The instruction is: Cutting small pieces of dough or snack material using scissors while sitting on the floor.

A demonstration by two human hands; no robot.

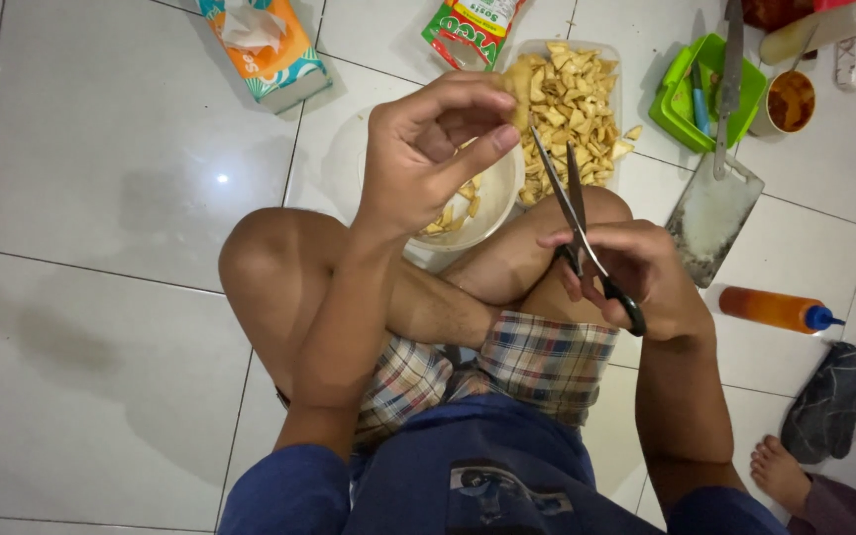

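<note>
Pale yellow is what fills my view: a clear tray heaped with small cut pieces sits on the white tiled floor just ahead of my crossed legs. My left hand is raised above a white bowl, its grip pinched closed on a small piece of the same yellow stuff between thumb and fingertips. The bowl holds a few cut bits and touches the near end of the tray. My right hand has its grip clenched through the black handles of a pair of scissors; the blades stand parted and point up toward the piece in my left hand, their tips just beside it.

Further off on the floor I see a tissue box at the upper left, a red and green packet beside the tray, a green container with a knife across it, a cleaver, and an orange squeeze bottle lying on its side. Another person's bare foot shows at the lower right.
</note>
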